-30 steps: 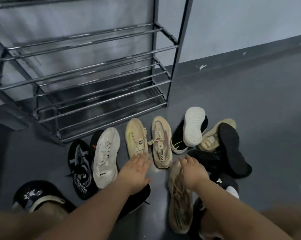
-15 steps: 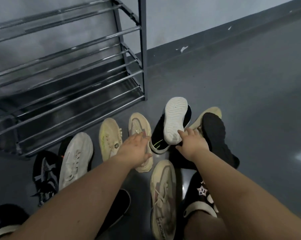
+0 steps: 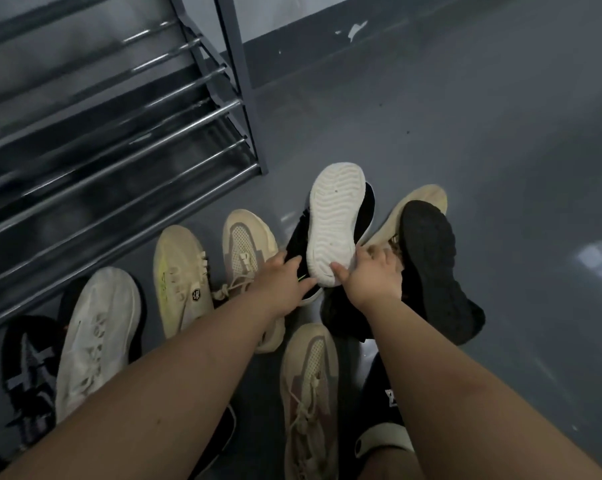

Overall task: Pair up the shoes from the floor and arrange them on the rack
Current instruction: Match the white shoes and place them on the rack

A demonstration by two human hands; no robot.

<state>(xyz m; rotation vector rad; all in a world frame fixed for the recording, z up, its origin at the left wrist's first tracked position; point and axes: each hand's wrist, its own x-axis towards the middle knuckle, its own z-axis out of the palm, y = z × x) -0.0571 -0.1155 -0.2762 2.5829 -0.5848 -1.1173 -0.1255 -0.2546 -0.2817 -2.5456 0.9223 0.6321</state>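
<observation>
1. Lying on the grey floor in front of the metal rack – a scatter of loose shoes; the rack sits at 10 o'clock in the view, its bars bare where they show.
2. Right hand – at centre, fingers and thumb curled round the heel end of an upturned shoe with a white sole, the sole facing up.
3. Black shoe – directly under the white-soled one, its white edge and a thin green line showing near the heel. Left hand, fingers straight and slightly spread, rests on it.
4. Beige mesh shoe – at 9 o'clock of the left hand, partly under the forearm.
5. Cream shoe with yellow-green streak – next along at 9 o'clock.
6. White shoe and black patterned shoe – at 8 o'clock, side by side.
7. Second beige mesh shoe – at 6 o'clock, between the forearms.
8. Black-soled shoe – at 3 o'clock of the right hand, sole up, lying across a tan shoe.
</observation>
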